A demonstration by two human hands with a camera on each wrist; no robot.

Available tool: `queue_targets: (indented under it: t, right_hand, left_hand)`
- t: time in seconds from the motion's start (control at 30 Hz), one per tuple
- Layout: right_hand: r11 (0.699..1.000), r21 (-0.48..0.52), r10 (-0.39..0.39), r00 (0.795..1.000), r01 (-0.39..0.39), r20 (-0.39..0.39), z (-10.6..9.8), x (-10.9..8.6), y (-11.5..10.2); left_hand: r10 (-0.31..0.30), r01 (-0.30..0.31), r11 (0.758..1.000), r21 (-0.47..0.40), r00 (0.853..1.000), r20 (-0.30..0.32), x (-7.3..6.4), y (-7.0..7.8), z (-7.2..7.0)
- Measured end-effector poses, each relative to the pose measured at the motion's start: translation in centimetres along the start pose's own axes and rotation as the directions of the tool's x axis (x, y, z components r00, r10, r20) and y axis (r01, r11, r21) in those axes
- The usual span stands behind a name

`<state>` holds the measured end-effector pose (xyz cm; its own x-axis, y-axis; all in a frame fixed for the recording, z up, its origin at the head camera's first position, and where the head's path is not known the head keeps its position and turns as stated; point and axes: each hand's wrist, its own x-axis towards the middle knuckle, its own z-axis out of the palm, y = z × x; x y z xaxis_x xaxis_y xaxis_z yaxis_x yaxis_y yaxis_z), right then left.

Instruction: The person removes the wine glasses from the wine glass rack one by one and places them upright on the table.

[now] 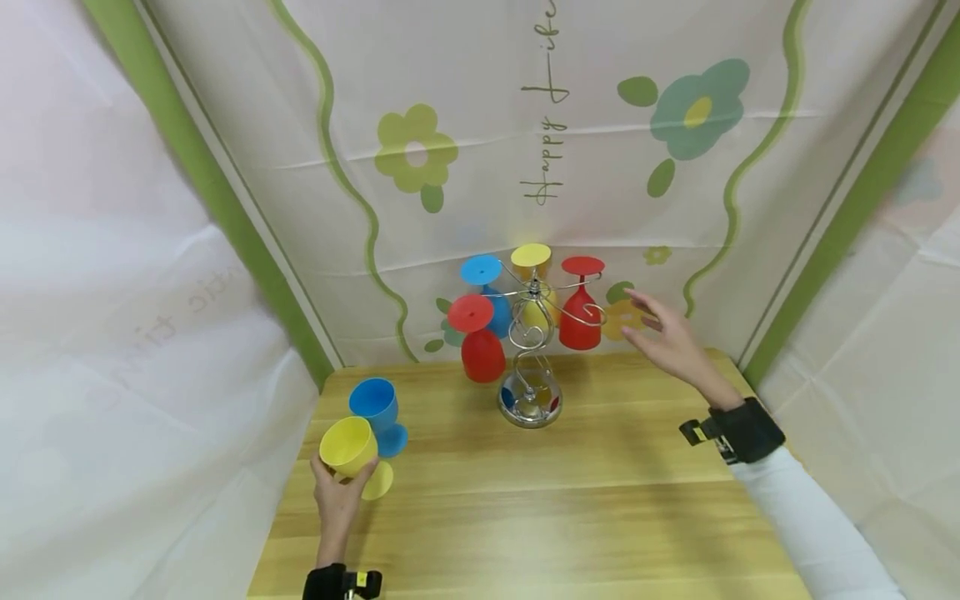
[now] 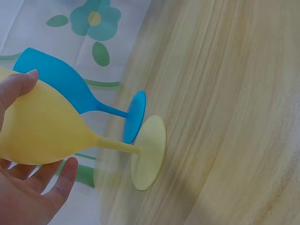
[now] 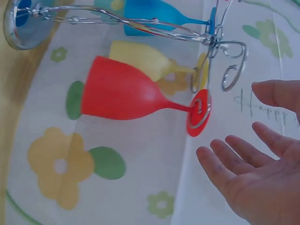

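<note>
At the table's left side, my left hand [image 1: 337, 504] holds the bowl of a yellow goblet [image 1: 349, 446], thumb on one side and fingers on the other. Its round foot [image 2: 149, 153] is down at the tabletop. Right behind it stands a blue goblet [image 1: 373, 402], mouth up. My right hand [image 1: 667, 340] is in the air right of a metal glass rack [image 1: 531, 333], fingers spread and holding nothing. Upside down from the rack hang a red goblet [image 3: 124, 91] nearest that hand, a yellow goblet [image 3: 140, 61], a blue goblet [image 3: 157, 16] and another red goblet [image 1: 483, 354].
The rack's round chrome base [image 1: 530, 400] sits near the back of the wooden table [image 1: 525, 508]. Close behind it hangs a white cloth [image 1: 480, 167] printed with flowers. More cloth walls flank the table on both sides, with green edging [image 1: 217, 217].
</note>
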<state>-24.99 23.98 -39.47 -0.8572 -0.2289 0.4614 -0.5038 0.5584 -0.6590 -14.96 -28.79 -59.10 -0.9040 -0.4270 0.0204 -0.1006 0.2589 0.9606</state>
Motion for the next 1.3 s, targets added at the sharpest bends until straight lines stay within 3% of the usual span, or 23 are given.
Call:
queue_targets:
  t: [0.27, 0.57, 0.87, 1.1, 1.3]
  right_hand:
    - [0.997, -0.064, -0.043, 0.999, 0.045, 0.031, 1.0, 4.7, -2.7]
    - [0.996, -0.009, -0.088, 0.989, 0.090, 0.116, 3.4, 8.7, -6.2]
    - [0.981, -0.015, -0.186, 0.964, 0.192, 0.190, 6.4, 10.0, -8.1]
    - [0.977, -0.036, -0.195, 0.951, 0.210, 0.238, 7.2, 9.9, -8.5]
    - [0.965, -0.049, -0.236, 0.932, 0.259, 0.274, 7.8, 10.2, -9.0]
  left_hand:
    - [0.004, -0.004, 1.000, -0.024, 1.000, 0.001, 0.4, -0.1, -0.1]
    - [0.010, -0.010, 1.000, -0.016, 1.000, -0.003, 0.7, -0.3, -0.5]
    - [0.016, -0.016, 1.000, -0.012, 1.000, -0.014, 0.4, -0.7, -0.5]
    - [0.019, -0.019, 1.000, -0.001, 1.000, -0.004, 0.0, -0.9, -0.2]
    - [0.029, -0.029, 0.999, -0.022, 1.000, -0.008, 0.5, -0.8, 0.2]
